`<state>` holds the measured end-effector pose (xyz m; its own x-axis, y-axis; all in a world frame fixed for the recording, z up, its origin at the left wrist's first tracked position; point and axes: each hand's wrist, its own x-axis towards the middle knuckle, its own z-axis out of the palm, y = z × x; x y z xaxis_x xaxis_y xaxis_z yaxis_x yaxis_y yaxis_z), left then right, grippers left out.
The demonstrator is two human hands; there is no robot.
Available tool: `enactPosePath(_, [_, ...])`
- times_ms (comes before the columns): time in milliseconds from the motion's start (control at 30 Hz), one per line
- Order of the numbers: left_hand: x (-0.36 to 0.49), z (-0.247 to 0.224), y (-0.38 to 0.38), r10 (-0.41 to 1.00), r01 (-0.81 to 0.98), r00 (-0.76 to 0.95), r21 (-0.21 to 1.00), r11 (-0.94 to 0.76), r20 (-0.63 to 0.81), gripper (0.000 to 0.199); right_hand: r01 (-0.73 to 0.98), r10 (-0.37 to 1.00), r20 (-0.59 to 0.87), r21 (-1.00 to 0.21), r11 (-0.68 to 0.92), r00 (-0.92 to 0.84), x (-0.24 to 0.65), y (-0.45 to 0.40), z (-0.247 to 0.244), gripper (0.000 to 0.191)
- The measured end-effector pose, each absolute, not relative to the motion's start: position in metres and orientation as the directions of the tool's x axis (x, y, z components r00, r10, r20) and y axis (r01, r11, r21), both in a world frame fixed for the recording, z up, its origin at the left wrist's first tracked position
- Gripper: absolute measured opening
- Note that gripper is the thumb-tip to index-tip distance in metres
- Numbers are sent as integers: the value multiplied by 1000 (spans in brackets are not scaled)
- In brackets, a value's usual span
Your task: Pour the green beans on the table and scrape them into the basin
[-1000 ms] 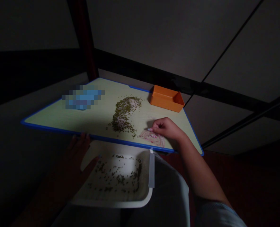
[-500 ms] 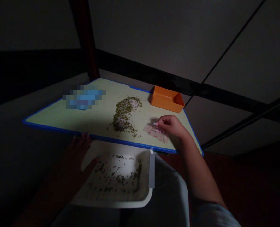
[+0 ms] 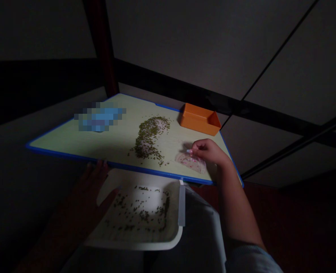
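Observation:
My right hand (image 3: 206, 151) is closed in a pinch at the upper edge of a clear, pink-marked protractor (image 3: 193, 163), which is over the right part of the pale board. Left of the protractor, a curved heap of small green beans (image 3: 149, 136) is spread on the board, with pale patches in it. My left hand (image 3: 94, 185) is in shadow at the board's near edge, fingers stretched out and thumb apart over the left side of a white tub (image 3: 175, 242). Scattered green beans (image 3: 145, 216) lie in the tub.
The pale board (image 3: 111, 146) has a blue rim. An orange box (image 3: 197, 123) stands at its far right corner. A blurred-out blue item (image 3: 102, 118) lies at the left. Dark wall panels (image 3: 179, 49) rise close behind the board. The tub is over the person's lap (image 3: 199, 220).
My right hand and the protractor have shifted slightly to the right, away from the beans. The left hand and the tub look the same.

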<state>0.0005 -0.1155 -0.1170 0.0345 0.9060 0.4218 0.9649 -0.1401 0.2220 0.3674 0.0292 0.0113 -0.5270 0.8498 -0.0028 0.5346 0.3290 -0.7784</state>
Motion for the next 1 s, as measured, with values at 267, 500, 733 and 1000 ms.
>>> enactPosePath(267, [2, -111, -115, 908, 965, 38, 219, -142, 417, 74, 712, 922, 103, -606, 355, -373, 378, 40, 10, 29])
enactPosePath(500, [4, -110, -115, 914, 963, 21, 237, -127, 405, 74, 543, 825, -45, -773, 329, -563, 371, 33, 8, 27])
enactPosePath(733, [1, -113, -115, 916, 965, 26, 228, -127, 401, 73, 502, 821, -31, -804, 318, -570, 367, 30, 10, 28])
enactPosePath(1000, [4, -109, -114, 919, 963, 5, 246, -111, 393, 75, 498, 768, -18, -771, 397, -640, 343, 26, 1, 30])
